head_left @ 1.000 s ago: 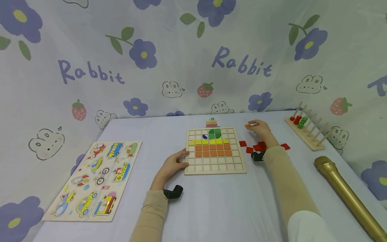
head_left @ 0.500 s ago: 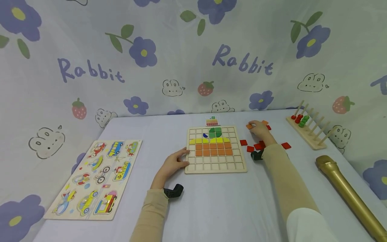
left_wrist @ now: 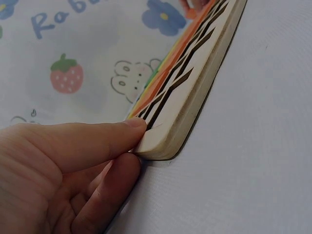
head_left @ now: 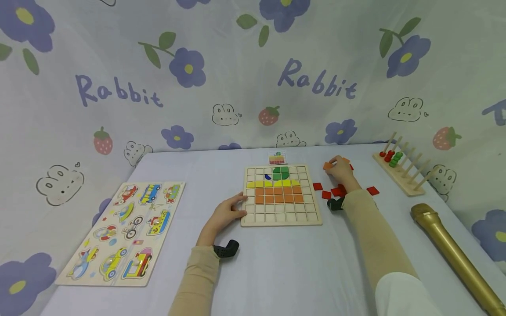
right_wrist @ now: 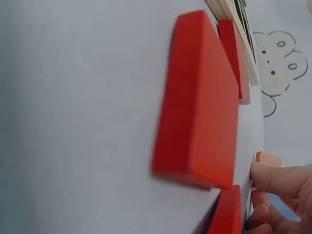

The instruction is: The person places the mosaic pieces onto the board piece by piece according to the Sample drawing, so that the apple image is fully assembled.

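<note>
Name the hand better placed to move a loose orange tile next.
Likely the right hand: it pinches a loose orange tile, while the left hand, farther off, grips the board.

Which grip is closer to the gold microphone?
The right one. The right grip is at an orange tile, left of the gold microphone and farther back. The left grip is farther left, pinching the grid board.

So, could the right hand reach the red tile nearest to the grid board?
Probably yes: the right hand is close to that red tile, and nothing visible stands between them. But it pinches an orange tile, which may need releasing first.
</note>
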Demonstrator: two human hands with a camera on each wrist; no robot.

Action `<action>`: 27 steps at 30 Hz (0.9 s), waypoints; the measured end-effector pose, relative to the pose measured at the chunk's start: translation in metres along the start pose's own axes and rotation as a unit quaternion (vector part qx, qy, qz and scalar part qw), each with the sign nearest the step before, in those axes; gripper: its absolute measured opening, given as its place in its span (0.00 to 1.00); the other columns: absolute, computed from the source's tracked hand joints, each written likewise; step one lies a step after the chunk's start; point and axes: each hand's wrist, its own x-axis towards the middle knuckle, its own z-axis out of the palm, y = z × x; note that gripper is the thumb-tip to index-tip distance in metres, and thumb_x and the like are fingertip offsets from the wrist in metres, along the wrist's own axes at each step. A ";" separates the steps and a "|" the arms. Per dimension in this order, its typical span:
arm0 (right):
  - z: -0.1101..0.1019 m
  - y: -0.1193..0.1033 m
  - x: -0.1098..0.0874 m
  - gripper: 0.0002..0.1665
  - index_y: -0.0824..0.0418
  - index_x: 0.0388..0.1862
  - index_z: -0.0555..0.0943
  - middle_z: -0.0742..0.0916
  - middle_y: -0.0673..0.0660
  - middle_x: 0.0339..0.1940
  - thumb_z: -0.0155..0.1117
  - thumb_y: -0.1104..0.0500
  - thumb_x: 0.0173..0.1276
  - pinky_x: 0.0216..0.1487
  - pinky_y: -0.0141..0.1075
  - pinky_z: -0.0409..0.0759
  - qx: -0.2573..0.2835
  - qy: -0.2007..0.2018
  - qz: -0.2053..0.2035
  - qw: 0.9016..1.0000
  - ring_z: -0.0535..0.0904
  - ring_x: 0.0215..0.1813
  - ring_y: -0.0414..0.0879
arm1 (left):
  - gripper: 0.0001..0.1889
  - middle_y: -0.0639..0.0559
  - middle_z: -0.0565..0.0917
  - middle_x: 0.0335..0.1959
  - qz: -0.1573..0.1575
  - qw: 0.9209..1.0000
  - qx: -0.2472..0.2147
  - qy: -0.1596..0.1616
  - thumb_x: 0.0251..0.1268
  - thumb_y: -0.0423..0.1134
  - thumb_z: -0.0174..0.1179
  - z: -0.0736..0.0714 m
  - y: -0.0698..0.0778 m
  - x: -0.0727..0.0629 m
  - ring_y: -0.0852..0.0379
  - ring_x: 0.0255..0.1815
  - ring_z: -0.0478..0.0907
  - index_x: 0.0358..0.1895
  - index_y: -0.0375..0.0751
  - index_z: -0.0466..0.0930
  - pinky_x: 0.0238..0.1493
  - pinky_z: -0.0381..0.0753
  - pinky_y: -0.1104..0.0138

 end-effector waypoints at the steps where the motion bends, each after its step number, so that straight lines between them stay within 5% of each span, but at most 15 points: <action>1: 0.001 0.000 0.000 0.24 0.72 0.57 0.64 0.72 0.72 0.51 0.55 0.64 0.65 0.47 0.48 0.69 0.002 0.002 -0.001 1.000 0.68 0.49 0.60 | 0.26 0.51 0.65 0.68 0.000 1.000 0.000 0.000 0.54 0.35 0.65 0.000 0.000 0.000 0.58 0.23 0.64 0.59 0.45 0.74 0.27 0.65 0.69; 10: 0.002 -0.008 -0.001 0.23 0.69 0.54 0.66 0.75 0.67 0.44 0.57 0.64 0.62 0.38 0.40 0.68 -0.004 0.000 0.010 1.000 0.69 0.41 0.56 | 0.26 0.52 0.65 0.68 -0.003 1.000 0.008 0.001 0.54 0.36 0.66 0.000 0.000 0.001 0.58 0.23 0.65 0.59 0.46 0.74 0.27 0.65 0.69; 16: 0.007 -0.023 -0.002 0.22 0.67 0.57 0.68 0.77 0.62 0.39 0.55 0.64 0.64 0.38 0.33 0.71 0.084 -0.004 0.022 0.996 0.72 0.35 0.46 | 0.26 0.52 0.65 0.68 -0.006 1.000 0.008 0.003 0.54 0.36 0.65 -0.001 0.000 0.000 0.58 0.23 0.65 0.59 0.46 0.74 0.27 0.64 0.68; 22: 0.017 -0.044 -0.003 0.24 0.70 0.62 0.64 0.76 0.60 0.44 0.53 0.65 0.69 0.51 0.35 0.75 0.249 -0.072 0.017 0.966 0.78 0.35 0.38 | 0.26 0.52 0.65 0.68 -0.005 1.000 0.007 0.003 0.54 0.37 0.66 0.000 -0.001 0.001 0.57 0.23 0.65 0.59 0.46 0.75 0.26 0.64 0.68; 27: 0.030 -0.063 -0.010 0.26 0.72 0.63 0.61 0.77 0.57 0.40 0.52 0.65 0.69 0.53 0.36 0.74 0.300 -0.135 -0.001 0.944 0.79 0.37 0.40 | 0.26 0.51 0.65 0.68 -0.004 1.000 0.001 0.002 0.53 0.36 0.66 0.001 -0.002 0.001 0.58 0.23 0.65 0.59 0.45 0.75 0.27 0.65 0.68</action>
